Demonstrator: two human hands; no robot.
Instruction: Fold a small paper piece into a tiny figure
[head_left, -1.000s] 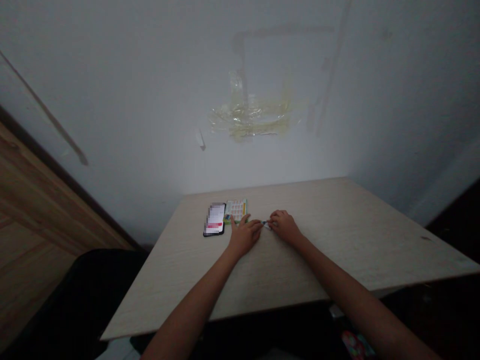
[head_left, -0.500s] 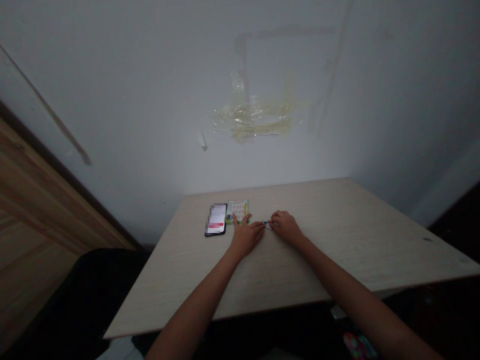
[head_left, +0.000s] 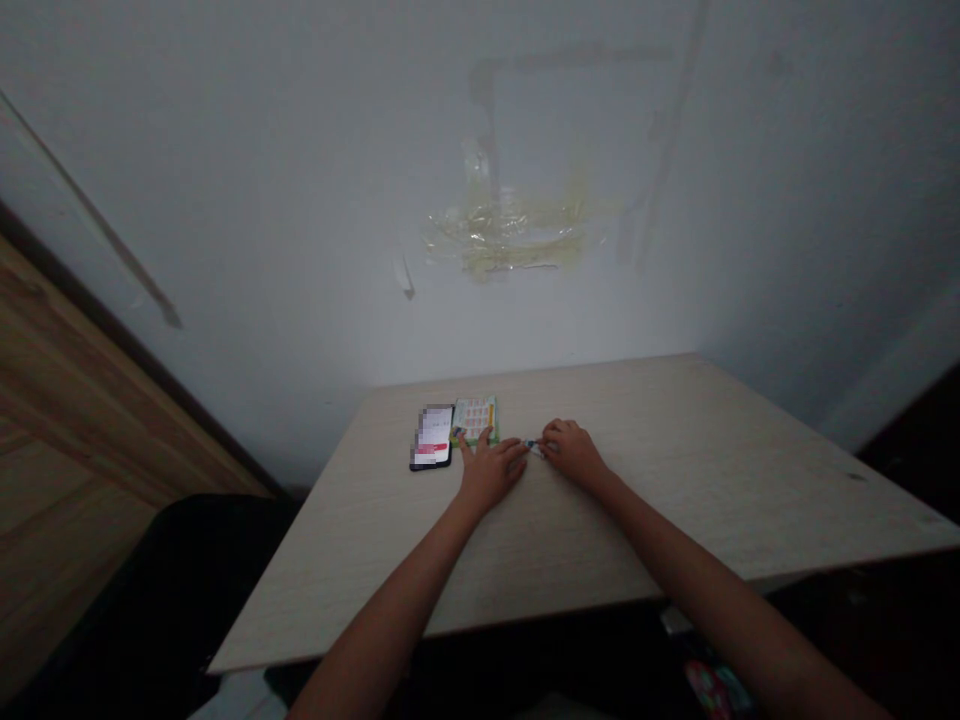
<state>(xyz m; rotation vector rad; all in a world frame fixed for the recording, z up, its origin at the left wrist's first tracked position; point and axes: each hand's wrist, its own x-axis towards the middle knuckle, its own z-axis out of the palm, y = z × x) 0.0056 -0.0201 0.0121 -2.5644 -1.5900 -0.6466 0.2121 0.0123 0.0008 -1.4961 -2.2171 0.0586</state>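
Both my hands rest on a pale wooden table (head_left: 675, 470). My left hand (head_left: 489, 468) lies palm down with its fingers spread, and its fingertips touch a small colourful printed card (head_left: 475, 418). My right hand (head_left: 571, 449) is curled, its fingers pinched on a tiny light object (head_left: 532, 447) that lies between the two hands. The object is too small to name. A black phone (head_left: 433, 438) with a lit screen lies just left of the card.
A white wall with yellowed tape remains (head_left: 502, 232) rises behind the table. A wooden panel (head_left: 67, 400) slants along the left. A dark chair or cloth (head_left: 142, 600) sits at the table's near left corner. Something colourful (head_left: 712, 690) lies under the table edge.
The hands stay almost still. My left thumb has shifted slightly over the card's lower edge. The view has drifted a little.
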